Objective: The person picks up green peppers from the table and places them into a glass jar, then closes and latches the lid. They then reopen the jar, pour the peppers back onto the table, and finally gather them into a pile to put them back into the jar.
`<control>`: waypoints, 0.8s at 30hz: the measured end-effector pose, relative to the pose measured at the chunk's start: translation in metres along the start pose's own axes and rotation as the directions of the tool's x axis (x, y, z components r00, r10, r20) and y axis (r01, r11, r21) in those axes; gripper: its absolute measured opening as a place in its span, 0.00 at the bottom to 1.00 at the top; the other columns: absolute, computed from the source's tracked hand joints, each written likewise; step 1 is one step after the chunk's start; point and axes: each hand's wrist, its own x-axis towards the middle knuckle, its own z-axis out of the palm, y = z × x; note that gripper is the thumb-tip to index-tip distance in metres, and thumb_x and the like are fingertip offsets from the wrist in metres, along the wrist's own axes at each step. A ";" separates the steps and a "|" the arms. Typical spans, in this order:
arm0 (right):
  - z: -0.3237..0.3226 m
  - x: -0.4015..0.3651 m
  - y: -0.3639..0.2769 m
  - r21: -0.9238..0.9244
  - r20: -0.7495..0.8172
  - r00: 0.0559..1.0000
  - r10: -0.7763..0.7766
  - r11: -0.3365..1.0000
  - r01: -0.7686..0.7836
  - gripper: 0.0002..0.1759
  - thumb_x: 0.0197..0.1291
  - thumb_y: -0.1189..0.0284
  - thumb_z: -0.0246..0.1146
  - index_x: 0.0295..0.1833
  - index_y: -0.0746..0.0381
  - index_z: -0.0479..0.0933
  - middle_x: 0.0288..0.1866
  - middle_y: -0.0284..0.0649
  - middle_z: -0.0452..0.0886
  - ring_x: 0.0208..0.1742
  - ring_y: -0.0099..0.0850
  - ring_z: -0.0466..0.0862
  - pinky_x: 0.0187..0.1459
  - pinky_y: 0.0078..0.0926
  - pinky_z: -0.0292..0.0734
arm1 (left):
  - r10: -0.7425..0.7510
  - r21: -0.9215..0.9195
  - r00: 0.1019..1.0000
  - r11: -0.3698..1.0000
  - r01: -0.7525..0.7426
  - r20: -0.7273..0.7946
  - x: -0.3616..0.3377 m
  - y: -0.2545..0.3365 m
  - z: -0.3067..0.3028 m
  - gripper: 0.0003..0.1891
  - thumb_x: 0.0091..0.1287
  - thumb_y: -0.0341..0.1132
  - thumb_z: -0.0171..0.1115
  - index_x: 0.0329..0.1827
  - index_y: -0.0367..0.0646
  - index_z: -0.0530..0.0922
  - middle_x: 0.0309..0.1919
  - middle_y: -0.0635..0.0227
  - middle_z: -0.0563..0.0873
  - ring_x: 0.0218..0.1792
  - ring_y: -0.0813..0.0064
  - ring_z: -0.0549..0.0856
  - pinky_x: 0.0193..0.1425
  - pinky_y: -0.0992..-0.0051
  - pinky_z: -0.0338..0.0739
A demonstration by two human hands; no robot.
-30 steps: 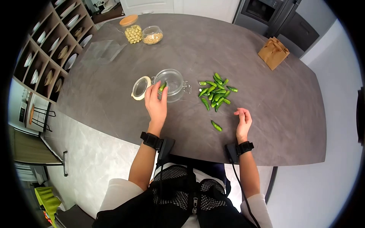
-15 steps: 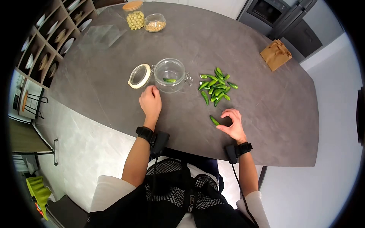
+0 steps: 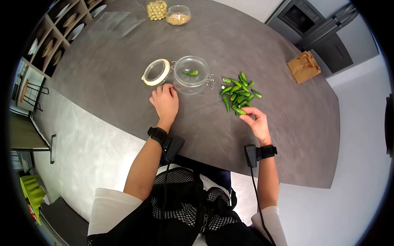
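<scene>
My left hand (image 3: 165, 103) rests on the table just below the glass jar's lid, holding nothing, its fingers loosely bent and slightly apart. The clear jar (image 3: 192, 87) stands open, with its white-rimmed lid (image 3: 144, 80) swung out to the left on the hinge. A green chili pepper (image 3: 191, 73) shows inside the jar. At the near edge of the chili pile (image 3: 242, 91), my right hand (image 3: 257, 124) has thumb and fingers closed on a green chili pepper (image 3: 239, 110). Its fingertips partly cover that pepper.
Toward the far edge stand a container of pale yellow nuts or beans (image 3: 156, 10) and a small glass jar of tan bits (image 3: 178, 19). A clear plastic sheet (image 3: 115, 24) lies at the far left. A brown paper bag (image 3: 303, 67) sits at the right edge.
My right hand has moved away from me to the chili pile. The single chili beside its thumb no longer lies at its former spot. My left hand's fingers have loosened slightly. The view has shifted.
</scene>
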 end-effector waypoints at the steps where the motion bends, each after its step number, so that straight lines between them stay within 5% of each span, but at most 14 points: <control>1: 0.001 0.009 -0.009 -0.014 0.010 1.000 -0.020 1.000 0.021 0.13 0.51 0.76 0.65 0.43 0.65 0.77 0.33 0.32 0.79 0.34 0.18 0.76 0.39 0.17 0.72 | -0.003 0.004 1.000 1.000 0.003 0.015 0.000 0.000 0.000 0.05 0.56 0.34 0.55 0.34 0.50 0.77 0.32 0.72 0.78 0.38 0.67 0.74 0.43 0.65 0.63; 14: 0.078 0.092 -0.068 -0.033 0.063 0.988 -0.142 0.989 0.144 0.20 0.52 0.77 0.62 0.53 0.63 0.72 0.31 0.29 0.76 0.30 0.17 0.72 0.33 0.16 0.69 | 0.036 0.030 0.996 0.999 -0.039 0.087 0.002 0.003 -0.004 0.09 0.56 0.35 0.56 0.39 0.50 0.77 0.33 0.73 0.79 0.38 0.68 0.73 0.43 0.67 0.61; 18: 0.071 0.086 -0.060 0.086 -0.067 0.984 -0.167 0.981 0.172 0.25 0.52 0.76 0.62 0.58 0.61 0.67 0.37 0.31 0.76 0.36 0.18 0.73 0.36 0.16 0.69 | 0.059 0.044 0.995 0.997 -0.062 0.079 0.003 0.003 -0.005 0.10 0.56 0.36 0.56 0.41 0.50 0.78 0.33 0.73 0.79 0.37 0.69 0.73 0.42 0.68 0.61; 24: 0.019 0.052 -0.010 0.144 -0.325 0.945 0.030 0.989 0.019 0.10 0.56 0.74 0.59 0.44 0.64 0.75 0.33 0.30 0.76 0.35 0.18 0.73 0.39 0.16 0.68 | 0.051 0.059 0.995 0.997 -0.057 0.085 0.003 0.003 -0.003 0.11 0.56 0.36 0.56 0.42 0.51 0.78 0.32 0.74 0.79 0.37 0.70 0.73 0.42 0.68 0.60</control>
